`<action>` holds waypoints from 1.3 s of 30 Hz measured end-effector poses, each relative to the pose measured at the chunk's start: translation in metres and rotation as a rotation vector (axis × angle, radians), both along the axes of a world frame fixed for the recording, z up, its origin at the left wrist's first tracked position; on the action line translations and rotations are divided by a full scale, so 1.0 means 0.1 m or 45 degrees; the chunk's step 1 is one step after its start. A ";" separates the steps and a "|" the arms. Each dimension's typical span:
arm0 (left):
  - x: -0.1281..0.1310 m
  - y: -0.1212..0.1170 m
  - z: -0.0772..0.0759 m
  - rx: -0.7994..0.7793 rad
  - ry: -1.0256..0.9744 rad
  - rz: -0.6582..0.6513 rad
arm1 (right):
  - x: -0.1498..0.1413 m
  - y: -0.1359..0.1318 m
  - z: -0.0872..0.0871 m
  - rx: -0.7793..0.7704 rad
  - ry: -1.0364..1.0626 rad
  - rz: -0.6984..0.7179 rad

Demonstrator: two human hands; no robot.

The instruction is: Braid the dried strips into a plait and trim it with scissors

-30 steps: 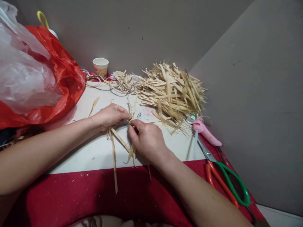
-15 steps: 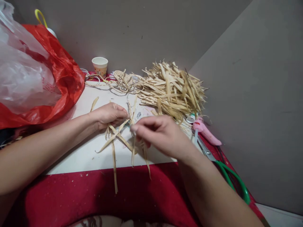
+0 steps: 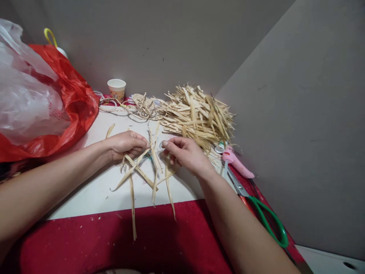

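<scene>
Several pale straw strips [image 3: 142, 173] lie crossed on a white board [image 3: 97, 194]. My left hand [image 3: 125, 144] is closed over the strips at the point where they cross, pressing them onto the board. My right hand [image 3: 186, 153] rests just right of the crossing with its fingers curled and pinched on the end of a strip. Loose strip ends trail down over the red cloth [image 3: 85, 243].
A big heap of straw strips [image 3: 196, 112] lies at the back right. A paper cup [image 3: 116, 89] stands by the wall. A red and clear plastic bag [image 3: 42, 102] fills the left. A pink glue gun [image 3: 236, 161] and green-handled scissors [image 3: 262, 217] lie at the right.
My right hand rose off the strips and swung right, then came back down beside the crossing. More strips now fan out under my left hand. The view has tilted down slightly.
</scene>
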State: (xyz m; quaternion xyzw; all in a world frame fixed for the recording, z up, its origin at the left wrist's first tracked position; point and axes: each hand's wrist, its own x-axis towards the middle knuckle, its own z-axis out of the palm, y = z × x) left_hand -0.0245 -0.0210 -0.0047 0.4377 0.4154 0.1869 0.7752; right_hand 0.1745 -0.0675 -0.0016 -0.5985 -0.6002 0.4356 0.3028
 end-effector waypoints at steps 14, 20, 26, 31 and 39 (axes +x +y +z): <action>0.01 -0.01 -0.02 0.192 0.111 -0.042 | -0.18 0.06 -0.14 -0.620 0.772 0.202; 0.01 -0.03 0.01 0.428 0.258 -0.085 | -0.18 0.10 -0.18 -0.664 0.799 0.204; 0.00 -0.07 0.07 0.581 0.344 -0.159 | -0.28 0.08 -0.18 -0.602 0.734 0.038; 0.00 -0.06 0.11 0.682 0.449 -0.268 | -0.39 0.03 -0.20 -0.433 0.586 -0.100; 0.01 -0.10 0.18 0.915 0.602 -0.230 | -0.43 0.02 -0.27 -0.236 0.449 -0.163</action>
